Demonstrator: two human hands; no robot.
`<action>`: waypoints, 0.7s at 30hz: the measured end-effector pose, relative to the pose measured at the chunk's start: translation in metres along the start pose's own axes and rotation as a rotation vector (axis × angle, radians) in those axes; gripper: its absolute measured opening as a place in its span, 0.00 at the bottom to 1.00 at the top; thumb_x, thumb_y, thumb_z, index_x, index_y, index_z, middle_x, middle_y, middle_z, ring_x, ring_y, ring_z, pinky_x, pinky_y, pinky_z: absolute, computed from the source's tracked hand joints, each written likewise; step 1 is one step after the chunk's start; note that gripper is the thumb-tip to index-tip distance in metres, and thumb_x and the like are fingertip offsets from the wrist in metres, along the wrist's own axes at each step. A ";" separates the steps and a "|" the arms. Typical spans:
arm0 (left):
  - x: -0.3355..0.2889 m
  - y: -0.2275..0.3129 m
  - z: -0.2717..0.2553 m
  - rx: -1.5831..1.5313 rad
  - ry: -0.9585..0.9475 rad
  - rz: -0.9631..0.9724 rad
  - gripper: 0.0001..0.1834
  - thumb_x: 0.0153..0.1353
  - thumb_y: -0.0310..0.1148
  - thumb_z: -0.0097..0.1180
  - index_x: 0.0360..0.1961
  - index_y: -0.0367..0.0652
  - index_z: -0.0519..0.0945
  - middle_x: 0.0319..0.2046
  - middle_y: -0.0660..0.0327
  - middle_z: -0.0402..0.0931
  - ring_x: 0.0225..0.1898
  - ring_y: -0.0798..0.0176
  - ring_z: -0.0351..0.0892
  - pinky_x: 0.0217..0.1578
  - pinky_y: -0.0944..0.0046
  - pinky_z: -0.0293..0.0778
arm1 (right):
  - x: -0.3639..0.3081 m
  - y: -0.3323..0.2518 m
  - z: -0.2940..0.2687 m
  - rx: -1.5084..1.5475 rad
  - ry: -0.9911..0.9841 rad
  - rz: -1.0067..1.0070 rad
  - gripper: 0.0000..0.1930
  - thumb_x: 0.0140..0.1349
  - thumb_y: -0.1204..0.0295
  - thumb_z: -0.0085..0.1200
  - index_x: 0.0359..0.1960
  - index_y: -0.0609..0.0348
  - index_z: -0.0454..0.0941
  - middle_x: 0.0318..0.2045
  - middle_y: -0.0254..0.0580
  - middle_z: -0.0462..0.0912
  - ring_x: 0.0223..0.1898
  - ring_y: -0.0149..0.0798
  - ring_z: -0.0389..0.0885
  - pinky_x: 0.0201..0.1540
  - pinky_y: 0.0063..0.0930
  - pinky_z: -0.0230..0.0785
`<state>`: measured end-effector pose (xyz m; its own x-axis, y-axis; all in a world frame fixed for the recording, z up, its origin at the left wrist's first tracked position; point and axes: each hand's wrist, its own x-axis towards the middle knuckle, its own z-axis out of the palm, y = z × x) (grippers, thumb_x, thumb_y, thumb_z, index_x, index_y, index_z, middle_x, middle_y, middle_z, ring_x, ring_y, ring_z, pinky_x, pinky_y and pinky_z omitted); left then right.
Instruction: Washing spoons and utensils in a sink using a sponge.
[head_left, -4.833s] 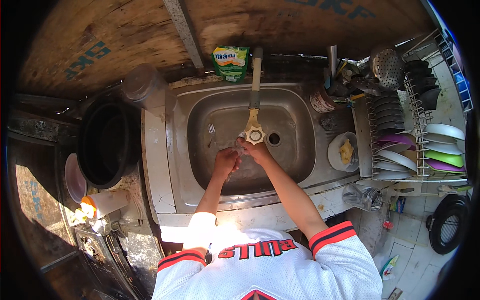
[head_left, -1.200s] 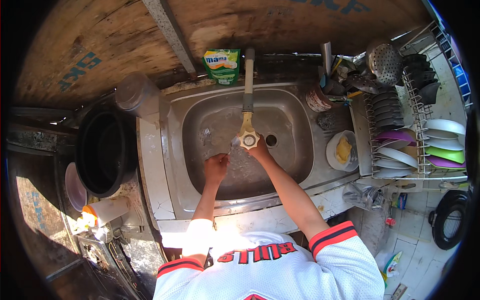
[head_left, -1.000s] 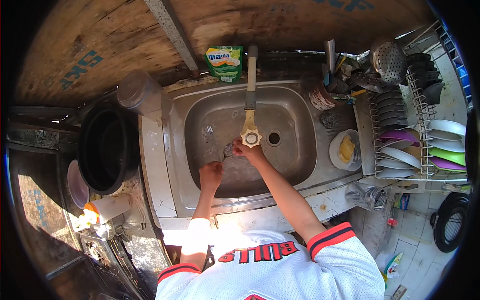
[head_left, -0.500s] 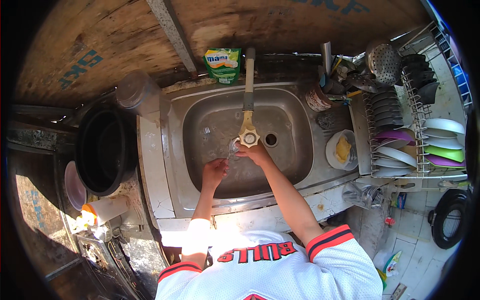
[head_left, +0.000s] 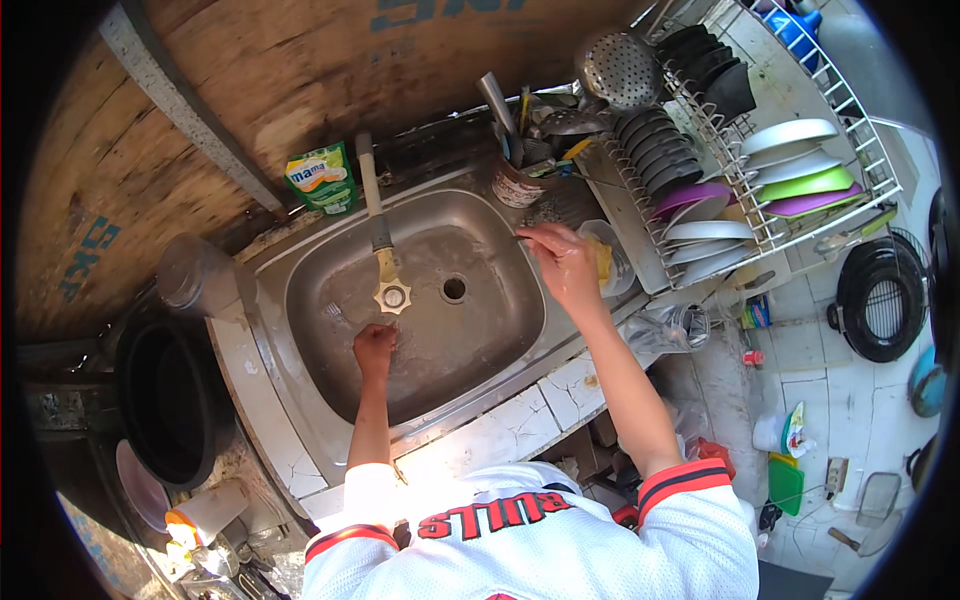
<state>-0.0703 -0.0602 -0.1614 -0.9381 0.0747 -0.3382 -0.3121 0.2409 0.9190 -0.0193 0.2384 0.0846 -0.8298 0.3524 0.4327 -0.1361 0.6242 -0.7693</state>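
Over the steel sink (head_left: 420,385), just below the tap (head_left: 388,270), my left hand (head_left: 375,350) is closed with its fingers curled in. Whatever it holds, if anything, is too small to make out. My right hand (head_left: 566,262) is raised above the sink's right rim, wet, its fingers pressed together and pointing left. A thin dark sliver shows at those fingertips, its kind unclear. Partly behind this hand stands a clear bowl (head_left: 622,268) with a yellow sponge (head_left: 603,258) in it. The utensil holder (head_left: 517,187), full of cooking tools, is just beyond the fingers.
A wire dish rack (head_left: 775,245) with plates and dark bowls stands on the right. Clear glasses (head_left: 680,328) lie near the counter edge. A green soap pouch (head_left: 323,180) leans at the back. Left of the sink are a clear container (head_left: 195,275) and a black tub (head_left: 165,400).
My view has turned right. My hands have parted: the right one moved from under the tap to the sink's right side, while the left stayed near the tap. The clear shiny thing between them no longer shows.
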 end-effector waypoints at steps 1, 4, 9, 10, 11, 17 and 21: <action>-0.004 -0.003 -0.004 0.005 -0.022 0.008 0.10 0.54 0.32 0.58 0.24 0.34 0.79 0.18 0.57 0.79 0.20 0.62 0.77 0.24 0.66 0.74 | -0.007 0.006 -0.005 -0.126 -0.073 -0.049 0.10 0.56 0.82 0.52 0.39 0.62 0.81 0.33 0.44 0.81 0.29 0.36 0.80 0.32 0.26 0.72; -0.014 -0.007 -0.018 0.452 0.214 0.396 0.11 0.53 0.33 0.58 0.27 0.33 0.77 0.25 0.51 0.79 0.27 0.47 0.80 0.29 0.54 0.76 | -0.011 0.011 -0.010 -0.084 -0.019 0.058 0.09 0.56 0.81 0.52 0.38 0.62 0.81 0.33 0.44 0.81 0.27 0.37 0.80 0.31 0.26 0.71; -0.031 -0.002 -0.033 0.807 0.325 0.095 0.15 0.54 0.38 0.57 0.34 0.35 0.73 0.40 0.45 0.73 0.40 0.38 0.77 0.38 0.44 0.74 | -0.027 0.005 -0.041 0.060 0.054 0.224 0.09 0.57 0.80 0.53 0.39 0.63 0.81 0.32 0.42 0.80 0.26 0.32 0.80 0.31 0.23 0.73; -0.033 0.003 -0.033 0.804 0.315 0.105 0.15 0.54 0.38 0.57 0.34 0.35 0.73 0.40 0.45 0.73 0.40 0.38 0.77 0.38 0.44 0.74 | -0.028 -0.004 -0.052 0.069 0.096 0.232 0.09 0.58 0.79 0.52 0.39 0.63 0.80 0.33 0.40 0.80 0.28 0.31 0.80 0.32 0.22 0.75; -0.033 0.006 -0.032 0.810 0.305 0.072 0.15 0.54 0.38 0.56 0.34 0.35 0.73 0.39 0.44 0.74 0.39 0.38 0.77 0.38 0.44 0.74 | -0.029 -0.012 -0.063 0.076 0.140 0.240 0.09 0.59 0.79 0.52 0.40 0.63 0.80 0.33 0.39 0.80 0.29 0.29 0.80 0.32 0.20 0.76; -0.013 -0.001 -0.039 0.768 0.221 -0.085 0.16 0.51 0.38 0.54 0.34 0.34 0.76 0.33 0.40 0.79 0.40 0.39 0.78 0.41 0.45 0.74 | -0.041 -0.062 -0.167 -0.136 0.477 0.117 0.11 0.60 0.82 0.53 0.44 0.61 0.79 0.38 0.38 0.81 0.33 0.28 0.80 0.33 0.22 0.78; -0.001 -0.006 -0.042 0.809 0.219 -0.120 0.17 0.49 0.38 0.54 0.33 0.33 0.78 0.35 0.40 0.79 0.40 0.38 0.79 0.42 0.45 0.74 | -0.061 -0.087 -0.248 -0.228 0.730 0.057 0.11 0.62 0.80 0.51 0.46 0.62 0.77 0.40 0.37 0.80 0.37 0.28 0.79 0.34 0.22 0.78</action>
<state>-0.0735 -0.1026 -0.1582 -0.9393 -0.1645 -0.3011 -0.2860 0.8601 0.4225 0.1776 0.3357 0.2417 -0.2530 0.7100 0.6571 0.0773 0.6919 -0.7178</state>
